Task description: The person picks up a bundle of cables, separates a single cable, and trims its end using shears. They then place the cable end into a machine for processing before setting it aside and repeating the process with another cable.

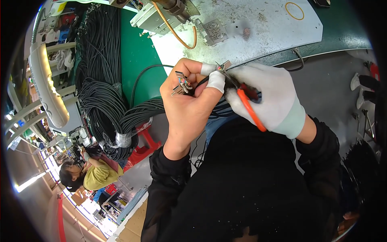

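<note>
Cable (182, 85) in left hand (187, 107), cutters (246, 101) in right hand (268, 99)

Bright, even overhead light. Pale bench top (258, 32) at far centre glares near white, surface detail washed out. White glove on right hand (266, 99) bright but keeps its folds. Long lamp (48, 84) at far left blown out. Window strip at near left overexposed. Black clothing at near centre swallows detail, near solid dark. Shadows soft, short. Centre sharp; rim smeared, straight edges bowed, black vignette in corners. Slight blur on black cable bundle (100, 97) at left.
</note>
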The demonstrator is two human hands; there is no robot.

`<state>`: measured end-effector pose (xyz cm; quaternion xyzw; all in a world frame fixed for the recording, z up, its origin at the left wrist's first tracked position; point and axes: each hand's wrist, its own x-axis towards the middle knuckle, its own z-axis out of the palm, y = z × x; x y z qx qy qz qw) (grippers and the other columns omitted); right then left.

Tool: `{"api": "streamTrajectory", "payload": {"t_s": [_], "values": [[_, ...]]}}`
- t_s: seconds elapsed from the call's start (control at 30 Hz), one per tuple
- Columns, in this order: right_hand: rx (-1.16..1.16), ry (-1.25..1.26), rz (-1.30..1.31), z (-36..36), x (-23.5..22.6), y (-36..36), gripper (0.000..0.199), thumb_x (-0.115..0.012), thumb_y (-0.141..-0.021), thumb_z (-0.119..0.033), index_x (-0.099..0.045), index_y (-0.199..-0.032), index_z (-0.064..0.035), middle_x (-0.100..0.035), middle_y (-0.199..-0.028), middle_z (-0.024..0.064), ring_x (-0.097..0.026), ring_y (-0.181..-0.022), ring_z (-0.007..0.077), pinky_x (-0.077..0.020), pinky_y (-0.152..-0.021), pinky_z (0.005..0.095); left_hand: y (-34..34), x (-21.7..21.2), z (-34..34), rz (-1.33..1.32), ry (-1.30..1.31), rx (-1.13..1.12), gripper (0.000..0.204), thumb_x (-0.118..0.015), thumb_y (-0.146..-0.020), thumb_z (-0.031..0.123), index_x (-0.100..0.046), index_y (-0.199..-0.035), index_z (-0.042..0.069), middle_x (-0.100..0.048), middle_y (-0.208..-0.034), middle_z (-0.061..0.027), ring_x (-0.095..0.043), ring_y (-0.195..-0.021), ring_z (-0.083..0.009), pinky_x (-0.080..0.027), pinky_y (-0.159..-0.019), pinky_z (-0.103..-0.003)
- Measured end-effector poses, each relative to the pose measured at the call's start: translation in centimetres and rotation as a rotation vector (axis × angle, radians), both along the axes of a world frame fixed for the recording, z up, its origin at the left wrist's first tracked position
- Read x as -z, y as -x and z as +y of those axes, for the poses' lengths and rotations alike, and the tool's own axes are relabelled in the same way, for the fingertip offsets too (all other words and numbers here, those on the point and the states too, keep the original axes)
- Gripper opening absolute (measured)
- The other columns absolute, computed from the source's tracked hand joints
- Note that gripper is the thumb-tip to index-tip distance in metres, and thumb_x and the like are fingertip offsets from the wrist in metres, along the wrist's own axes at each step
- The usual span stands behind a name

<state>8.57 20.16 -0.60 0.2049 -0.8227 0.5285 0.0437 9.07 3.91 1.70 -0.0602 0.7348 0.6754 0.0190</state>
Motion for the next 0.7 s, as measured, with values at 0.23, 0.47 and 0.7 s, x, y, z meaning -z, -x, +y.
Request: {"api": "streamTrajectory", "payload": {"t_s": [0.23,0.47,0.7], "values": [[-0.066,-0.049,-0.21,0.3,-0.6,0.2,0.012,-0.065,-0.076,-0.01,-0.063,-0.085,-0.0026,-0.054,-0.06,0.0079,-0.054,-0.052,0.0214,-0.0429,-0.052,0.0281,0.3,0.4,-0.2,-0.022,0.037,0.045,0.013,-0.066,-0.077,-0.006,-0.056,-0.085,-0.002,-0.051,-0.066,0.0055,-0.037,-0.058,0.0021,-0.031,-0.052,-0.015],[-0.107,0.033,-0.32,1.3,1.2,0.6,0.016,-0.06,-0.083,-0.018,-0.062,-0.082,-0.0022,-0.053,-0.057,0.0056,-0.051,-0.045,0.0136,-0.0403,-0.046,0.0248,1.8,2.5,-4.2,-0.162,0.085,0.073,0.007,-0.064,-0.082,0.001,-0.059,-0.087,0.0,-0.051,-0.065,0.0041,-0.037,-0.054,0.0008,-0.03,-0.048,-0.017],[-0.19,0.011,-0.294,0.6,0.3,8.9,0.015,-0.061,-0.081,-0.019,-0.062,-0.077,-0.0045,-0.055,-0.056,0.0064,-0.059,-0.052,0.0184,-0.0457,-0.049,0.0308,7.7,3.6,-5.1,-0.281,-0.375,0.09,0.007,-0.059,-0.087,0.008,-0.06,-0.085,0.001,-0.045,-0.059,0.0038,-0.032,-0.046,-0.0031,-0.02,-0.042,-0.022]]}}
